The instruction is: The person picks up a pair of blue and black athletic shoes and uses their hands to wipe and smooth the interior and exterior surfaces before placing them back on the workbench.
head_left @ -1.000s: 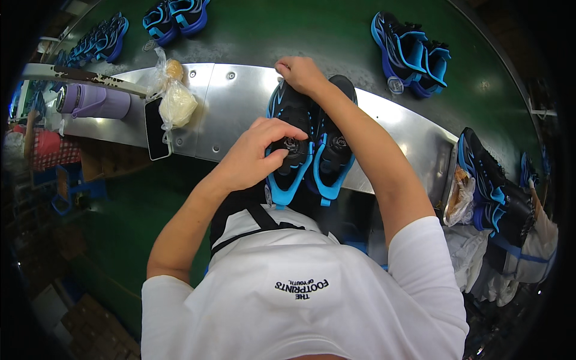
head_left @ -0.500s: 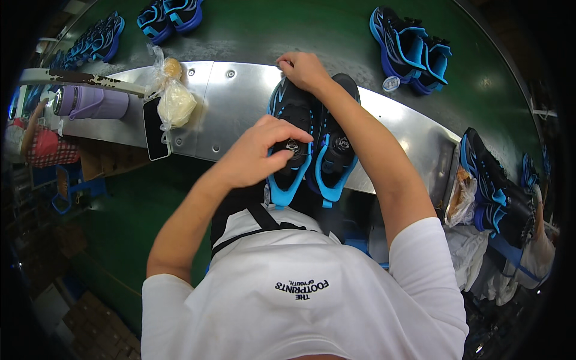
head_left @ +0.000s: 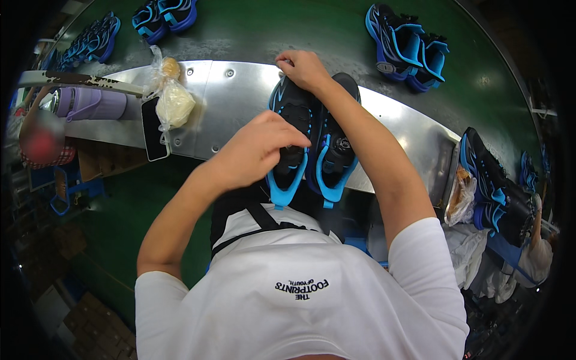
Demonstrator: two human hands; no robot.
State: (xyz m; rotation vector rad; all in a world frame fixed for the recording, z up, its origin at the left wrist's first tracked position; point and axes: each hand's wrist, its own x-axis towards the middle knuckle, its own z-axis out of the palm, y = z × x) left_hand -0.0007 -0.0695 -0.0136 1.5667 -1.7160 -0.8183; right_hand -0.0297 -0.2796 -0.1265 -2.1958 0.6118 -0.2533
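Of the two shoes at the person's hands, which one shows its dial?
The right black shoe with blue collar: its round dial is visible, while the left bare hand covers that area of the left black shoe.

The shoes (head_left: 297, 114) look mostly matt, the ledge (head_left: 237, 99) smooth, shiny metal, the bag (head_left: 174, 109) glossy, crinkled plastic.

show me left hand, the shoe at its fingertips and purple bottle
Left hand (head_left: 255, 148): head view, back of the hand
Shoe (head_left: 296, 114): head view, black upper
Purple bottle (head_left: 108, 104): head view, side of its body

Glare brightens the metal ledge (head_left: 234, 105); fisheye edges darken.
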